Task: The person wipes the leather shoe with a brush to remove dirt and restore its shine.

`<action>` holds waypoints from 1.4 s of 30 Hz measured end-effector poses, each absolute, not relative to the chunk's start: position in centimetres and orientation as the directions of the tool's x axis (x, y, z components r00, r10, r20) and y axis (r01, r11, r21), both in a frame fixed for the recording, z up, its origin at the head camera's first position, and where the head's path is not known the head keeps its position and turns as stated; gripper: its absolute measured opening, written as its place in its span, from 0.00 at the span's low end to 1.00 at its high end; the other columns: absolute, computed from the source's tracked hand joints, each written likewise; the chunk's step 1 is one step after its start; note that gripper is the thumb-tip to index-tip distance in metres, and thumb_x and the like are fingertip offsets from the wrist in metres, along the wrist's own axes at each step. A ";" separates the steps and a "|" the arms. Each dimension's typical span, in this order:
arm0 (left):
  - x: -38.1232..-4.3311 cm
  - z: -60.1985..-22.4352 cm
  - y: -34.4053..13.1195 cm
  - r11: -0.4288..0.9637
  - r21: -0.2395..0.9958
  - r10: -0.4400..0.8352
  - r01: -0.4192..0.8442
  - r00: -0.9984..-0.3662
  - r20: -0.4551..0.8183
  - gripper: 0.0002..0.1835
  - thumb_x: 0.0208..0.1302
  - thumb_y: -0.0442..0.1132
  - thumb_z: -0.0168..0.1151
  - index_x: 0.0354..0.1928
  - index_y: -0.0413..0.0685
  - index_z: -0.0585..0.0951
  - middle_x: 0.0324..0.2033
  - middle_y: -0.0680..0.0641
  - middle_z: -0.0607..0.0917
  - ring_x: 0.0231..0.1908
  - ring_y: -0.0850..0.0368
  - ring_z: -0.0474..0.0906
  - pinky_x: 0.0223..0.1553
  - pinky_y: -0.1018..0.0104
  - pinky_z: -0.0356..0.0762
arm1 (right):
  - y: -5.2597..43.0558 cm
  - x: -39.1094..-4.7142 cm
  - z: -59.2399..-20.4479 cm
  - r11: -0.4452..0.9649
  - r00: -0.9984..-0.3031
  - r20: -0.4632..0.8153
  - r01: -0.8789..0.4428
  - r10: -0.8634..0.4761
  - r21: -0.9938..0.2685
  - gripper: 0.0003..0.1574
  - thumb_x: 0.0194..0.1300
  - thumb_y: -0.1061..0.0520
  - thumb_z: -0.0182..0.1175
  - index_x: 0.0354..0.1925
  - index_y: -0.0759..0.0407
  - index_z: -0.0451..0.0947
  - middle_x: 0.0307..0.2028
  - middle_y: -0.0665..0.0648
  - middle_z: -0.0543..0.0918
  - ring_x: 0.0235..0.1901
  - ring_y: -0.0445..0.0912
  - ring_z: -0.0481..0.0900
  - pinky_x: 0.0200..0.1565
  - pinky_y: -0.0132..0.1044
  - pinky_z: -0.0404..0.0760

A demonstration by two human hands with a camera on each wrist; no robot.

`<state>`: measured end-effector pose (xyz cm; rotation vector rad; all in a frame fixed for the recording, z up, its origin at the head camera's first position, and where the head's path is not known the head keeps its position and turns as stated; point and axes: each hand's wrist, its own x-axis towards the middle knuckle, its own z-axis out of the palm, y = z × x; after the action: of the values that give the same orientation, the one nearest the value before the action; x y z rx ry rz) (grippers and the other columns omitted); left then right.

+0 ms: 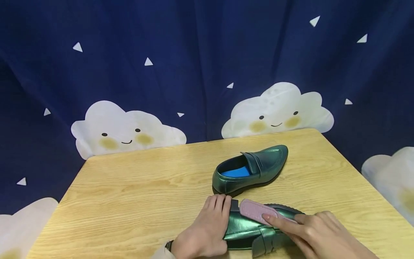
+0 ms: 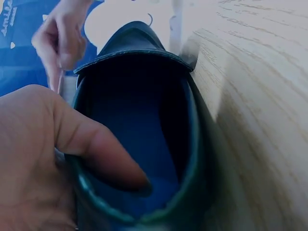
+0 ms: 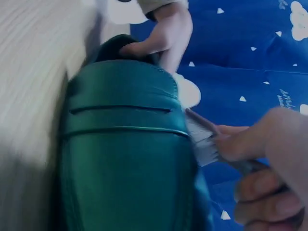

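Note:
A shiny green loafer (image 1: pixel 244 226) lies on its side near the table's front edge. My left hand (image 1: pixel 207 228) grips its heel end; in the left wrist view the thumb (image 2: pixel 108 154) reaches inside the opening, over the dark blue insole (image 2: pixel 134 130). In my right hand (image 1: pixel 318 230) is a pink brush (image 1: pixel 257 210), pinched by its handle. The right wrist view shows the pale bristles (image 3: pixel 202 139) against the side of the loafer, beside the strap across its upper (image 3: pixel 122 118). Part of the toe is hidden behind the right hand in the head view.
A second green loafer (image 1: pixel 270 165) with a bright blue insole stands upright just beyond the held one, toe pointing right. Both are on a light wooden table (image 1: pixel 129 194). Behind the table hangs a dark blue curtain (image 1: pixel 174 72) printed with clouds and triangles.

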<state>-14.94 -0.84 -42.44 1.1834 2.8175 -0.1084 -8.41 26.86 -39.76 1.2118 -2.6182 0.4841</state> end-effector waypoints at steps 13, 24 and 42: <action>-15.1 -42.0 -0.9 0.701 -0.023 0.705 0.712 -0.698 -0.130 0.51 0.44 0.48 0.63 0.70 0.39 0.53 0.61 0.40 0.61 0.62 0.46 0.57 0.65 0.53 0.56 | 26.2 -8.4 -39.7 0.518 -0.560 0.384 -0.827 -0.734 -0.217 0.38 0.55 0.57 0.69 0.64 0.42 0.73 0.19 0.30 0.58 0.19 0.20 0.50 0.20 0.13 0.50; -15.0 -41.9 -0.9 0.711 -0.029 0.690 0.703 -0.705 -0.163 0.51 0.44 0.50 0.64 0.70 0.40 0.53 0.61 0.40 0.61 0.61 0.47 0.57 0.65 0.53 0.57 | 26.0 -8.3 -40.6 0.434 -0.461 0.444 -0.885 -0.768 -0.168 0.33 0.53 0.50 0.71 0.60 0.44 0.77 0.14 0.33 0.59 0.19 0.19 0.49 0.21 0.11 0.50; -15.0 -42.0 -0.9 0.702 -0.038 0.702 0.711 -0.700 -0.131 0.53 0.42 0.49 0.64 0.70 0.39 0.53 0.61 0.40 0.62 0.61 0.46 0.57 0.65 0.55 0.57 | 26.8 -7.3 -40.1 0.424 -0.484 0.507 -0.874 -0.713 -0.238 0.37 0.48 0.57 0.74 0.59 0.51 0.78 0.15 0.32 0.62 0.20 0.18 0.53 0.22 0.11 0.53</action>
<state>-14.98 -0.88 -42.05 1.1655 2.7995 -0.1306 -7.28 26.83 -40.14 1.3652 -2.3544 0.6853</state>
